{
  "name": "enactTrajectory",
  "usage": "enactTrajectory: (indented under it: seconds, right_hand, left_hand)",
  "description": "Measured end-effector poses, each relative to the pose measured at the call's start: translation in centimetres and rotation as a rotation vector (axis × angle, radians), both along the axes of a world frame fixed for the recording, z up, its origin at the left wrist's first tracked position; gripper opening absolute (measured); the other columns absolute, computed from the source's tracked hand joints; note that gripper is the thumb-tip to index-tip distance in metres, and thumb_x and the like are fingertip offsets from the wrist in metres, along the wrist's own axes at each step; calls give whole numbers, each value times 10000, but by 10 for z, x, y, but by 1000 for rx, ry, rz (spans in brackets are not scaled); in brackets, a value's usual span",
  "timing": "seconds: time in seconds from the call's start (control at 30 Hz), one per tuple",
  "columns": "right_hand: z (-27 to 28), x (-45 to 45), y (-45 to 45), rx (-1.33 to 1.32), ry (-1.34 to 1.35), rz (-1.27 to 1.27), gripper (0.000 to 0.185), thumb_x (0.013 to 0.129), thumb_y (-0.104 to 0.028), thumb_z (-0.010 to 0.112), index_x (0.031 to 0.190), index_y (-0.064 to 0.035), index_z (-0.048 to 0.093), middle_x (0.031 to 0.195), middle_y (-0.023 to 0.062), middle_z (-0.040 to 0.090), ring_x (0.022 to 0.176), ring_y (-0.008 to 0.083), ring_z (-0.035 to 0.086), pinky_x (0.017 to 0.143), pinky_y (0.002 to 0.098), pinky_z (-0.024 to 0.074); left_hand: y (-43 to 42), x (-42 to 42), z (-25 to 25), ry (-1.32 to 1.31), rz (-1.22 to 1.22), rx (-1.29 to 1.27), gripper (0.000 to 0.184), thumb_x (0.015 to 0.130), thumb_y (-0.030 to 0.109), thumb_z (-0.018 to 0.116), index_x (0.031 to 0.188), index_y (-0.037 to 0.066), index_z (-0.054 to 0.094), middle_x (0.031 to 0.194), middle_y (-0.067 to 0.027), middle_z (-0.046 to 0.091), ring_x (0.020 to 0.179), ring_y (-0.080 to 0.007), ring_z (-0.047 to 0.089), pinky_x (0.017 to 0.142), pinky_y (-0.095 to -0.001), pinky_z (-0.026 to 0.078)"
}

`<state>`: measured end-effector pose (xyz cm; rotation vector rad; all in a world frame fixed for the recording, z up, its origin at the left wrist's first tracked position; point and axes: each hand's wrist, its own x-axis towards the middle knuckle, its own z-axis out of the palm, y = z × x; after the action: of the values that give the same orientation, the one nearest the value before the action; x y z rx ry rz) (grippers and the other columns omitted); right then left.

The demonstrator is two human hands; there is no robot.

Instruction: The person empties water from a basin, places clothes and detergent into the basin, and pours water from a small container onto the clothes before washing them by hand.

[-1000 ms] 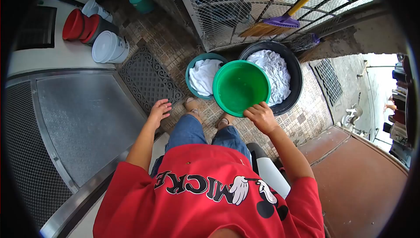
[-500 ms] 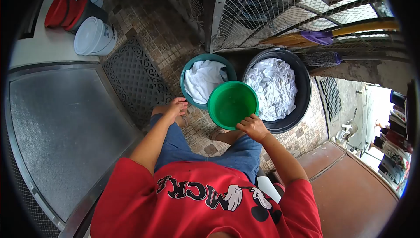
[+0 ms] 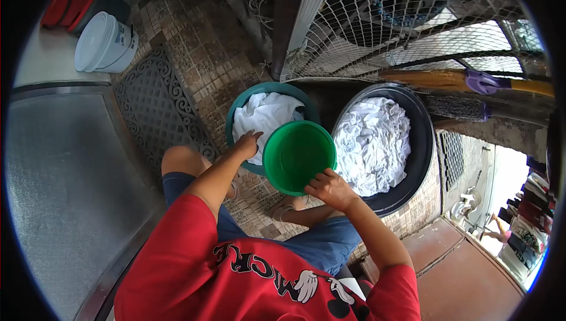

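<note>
My right hand [image 3: 330, 189] is closed on the near rim of a bright green plastic tub [image 3: 299, 156], which appears to hold nothing. The tub overlaps the near right side of a teal basin [image 3: 232, 126] with white cloth [image 3: 268, 114] in it. Over the near left part of that cloth is my left hand [image 3: 247, 145], fingers partly stretched out and holding nothing; whether they touch the cloth I cannot tell. To the right stands a large black basin [image 3: 425, 150] filled with crumpled white laundry [image 3: 372, 144].
A dark doormat [image 3: 160, 105] lies on the tiled floor at left, with a white lidded bucket [image 3: 109, 43] and red containers [image 3: 73, 5] beyond. Wire mesh [image 3: 401, 20] and a purple-and-yellow handled tool [image 3: 486, 81] border the back right. A reddish-brown slab [image 3: 454, 262] is at near right.
My left hand has moved forward from beside the teal basin to over its white cloth. My right hand still grips the green tub. The view has shifted and my body leans forward.
</note>
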<state>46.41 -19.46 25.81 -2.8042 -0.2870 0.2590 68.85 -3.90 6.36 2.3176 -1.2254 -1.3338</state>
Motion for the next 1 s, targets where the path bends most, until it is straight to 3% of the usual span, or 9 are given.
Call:
enactTrajectory:
  seconds: [0.2, 0.23, 0.3, 0.33, 0.37, 0.43, 0.47, 0.67, 1.0]
  right_hand:
    - [-26, 19, 4, 30, 32, 4, 73, 652, -162, 504, 723, -147, 501, 680, -31, 509, 703, 120, 507, 683, 259, 387]
    - [-31, 21, 6, 31, 25, -7, 73, 652, -162, 504, 723, -147, 501, 680, -31, 509, 703, 120, 507, 683, 259, 387]
    - [-37, 21, 13, 89, 41, -57, 89, 651, -163, 510, 739, -146, 506, 684, -32, 511, 702, 121, 509, 684, 259, 388]
    - [-40, 22, 14, 86, 21, -74, 111, 651, -161, 513, 761, -143, 511, 680, -34, 510, 700, 121, 513, 679, 256, 386]
    - [-43, 23, 16, 95, 26, -78, 111, 651, -161, 513, 761, -143, 511, 680, -34, 510, 700, 121, 513, 679, 256, 386]
    - [-51, 25, 21, 110, 56, -105, 96, 661, -150, 511, 754, -137, 529, 660, -18, 527, 686, 129, 525, 681, 260, 383]
    - [-56, 24, 26, 116, 57, -122, 96, 661, -150, 511, 754, -137, 529, 660, -18, 527, 686, 129, 525, 681, 260, 383]
    - [-81, 26, 42, 77, 208, -84, 173, 658, -139, 520, 830, -128, 527, 679, -10, 525, 675, 136, 534, 676, 264, 382]
    - [-73, 35, 52, 25, 337, -214, 215, 695, -144, 489, 902, -115, 538, 676, 10, 524, 700, 152, 551, 660, 283, 372]
  left_hand:
    - [-33, 1, -40, -168, -440, 302, 496, 820, 317, 407, 1287, 231, 265, 1382, -99, 134, 1213, -325, 263, 905, -479, 339]
    - [-23, -6, -105, -176, -450, 303, 496, 820, 317, 407, 1287, 231, 265, 1382, -99, 134, 1213, -325, 263, 905, -479, 339]
    - [17, -1, -233, -504, -588, -378, 500, 824, 364, 362, 1292, 215, 265, 1394, -89, 92, 1227, -353, 223, 892, -541, 312]
    - [7, 0, -227, -304, -357, -815, 517, 823, 381, 348, 1300, 203, 255, 1403, -76, 50, 1242, -380, 161, 853, -606, 288]
    - [-2, -1, -201, -297, -360, -807, 517, 823, 381, 348, 1300, 203, 255, 1403, -76, 50, 1242, -380, 161, 853, -606, 288]
    - [-32, 4, -121, -363, -647, 97, 486, 829, 370, 325, 1290, 223, 282, 1402, -82, 52, 1250, -381, 132, 842, -633, 264]
    - [-45, 5, -103, -302, -667, 149, 513, 794, 389, 408, 1277, 245, 312, 1402, -90, 32, 1268, -353, 85, 847, -654, 226]
    - [-51, 3, -134, -402, -674, -146, 716, 662, 431, 584, 1289, 283, 272, 1401, -97, -17, 1273, -351, -42, 841, -701, 150]
    - [-77, -5, -137, -384, -723, -224, 504, 760, 462, 435, 1226, 277, 377, 1391, -84, 65, 1277, -308, 10, 872, -687, 85]
